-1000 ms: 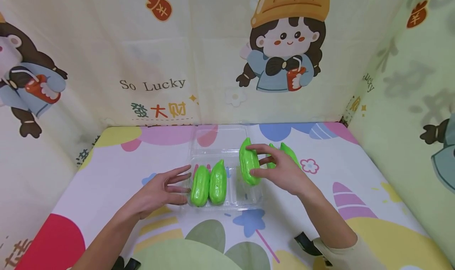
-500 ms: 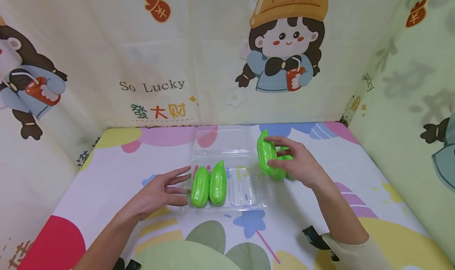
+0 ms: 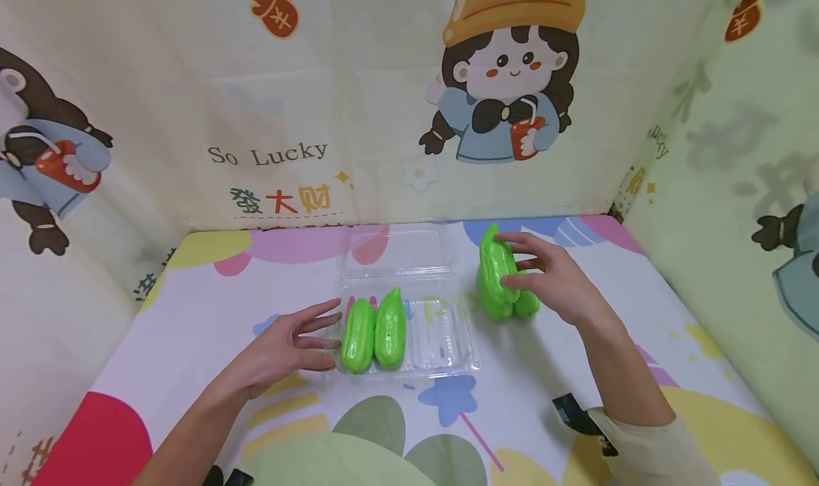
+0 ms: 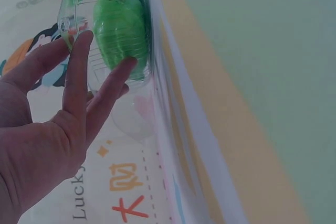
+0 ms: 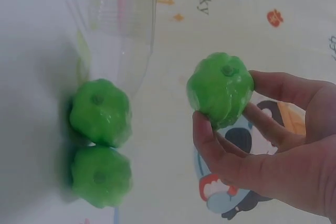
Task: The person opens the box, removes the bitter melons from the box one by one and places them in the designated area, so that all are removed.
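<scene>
With the clear plastic container (image 3: 441,337) serving as dial centre in the head view, the right hand (image 3: 550,276) is working at 2 o'clock, its fingers and thumb pinching a green ribbed gourd (image 3: 498,262). The hand is holding this gourd above the desk (image 3: 512,401), apart from two gourds (image 5: 101,113) that are resting at 3 o'clock. The right forearm is lying toward 4 o'clock, where a beige sleeve (image 3: 652,440) is covering it. The left hand (image 3: 294,347) is resting at 9 o'clock, fingers spread, tips positioned at the container wall; contact is remaining unclear. Its forearm is lying toward 8 o'clock.

Two further gourds (image 3: 374,330) are lying side by side in the container's 9 o'clock half; the lid (image 3: 397,248) is lying folded back at 12 o'clock. The desk is showing pastel printed shapes. Beyond, a cream backdrop (image 3: 371,81) is displaying a cartoon figure (image 3: 508,113) at 1 o'clock and "So Lucky" lettering (image 3: 269,155) at 11 o'clock.
</scene>
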The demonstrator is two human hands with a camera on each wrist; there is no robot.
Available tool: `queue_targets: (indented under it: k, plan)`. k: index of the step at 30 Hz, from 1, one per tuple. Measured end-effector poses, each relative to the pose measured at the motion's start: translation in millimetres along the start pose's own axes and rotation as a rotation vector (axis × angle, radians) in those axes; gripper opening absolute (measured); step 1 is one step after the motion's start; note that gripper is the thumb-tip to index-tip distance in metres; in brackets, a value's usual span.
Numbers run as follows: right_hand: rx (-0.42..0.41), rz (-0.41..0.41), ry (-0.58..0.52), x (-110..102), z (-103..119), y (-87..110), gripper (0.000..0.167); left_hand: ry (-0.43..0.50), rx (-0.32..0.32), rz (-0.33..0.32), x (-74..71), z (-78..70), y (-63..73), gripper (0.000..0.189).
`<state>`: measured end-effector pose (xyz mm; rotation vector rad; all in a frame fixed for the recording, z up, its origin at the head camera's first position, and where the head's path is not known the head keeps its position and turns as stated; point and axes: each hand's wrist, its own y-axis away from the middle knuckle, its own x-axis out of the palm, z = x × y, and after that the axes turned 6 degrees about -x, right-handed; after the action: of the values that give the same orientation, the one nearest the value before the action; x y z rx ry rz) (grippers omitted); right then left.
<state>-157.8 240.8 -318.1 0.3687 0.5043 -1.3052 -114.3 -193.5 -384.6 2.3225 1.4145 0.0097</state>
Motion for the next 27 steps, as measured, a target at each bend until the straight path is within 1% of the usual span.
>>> queue_targets:
  k: [3, 9, 19, 27]
  plan:
    - [0.009, -0.006, 0.004, -6, -2, -0.4, 0.063, -0.003, -0.013, -0.013, -0.1, -0.8, 0.8, 0.089]
    - [0.009, -0.019, 0.009, -17, -10, -0.5, 0.066, -0.011, -0.005, -0.007, -0.3, -0.9, 1.3, 0.089]
    - [0.042, 0.002, -0.003, -29, -27, -4.4, 0.069, -0.009, 0.000, 0.003, -0.6, -0.5, -0.3, 0.089]
    - [0.088, 0.002, 0.034, -40, -37, -7.9, 0.070, 0.011, -0.006, 0.002, -0.4, -0.5, -1.3, 0.090]
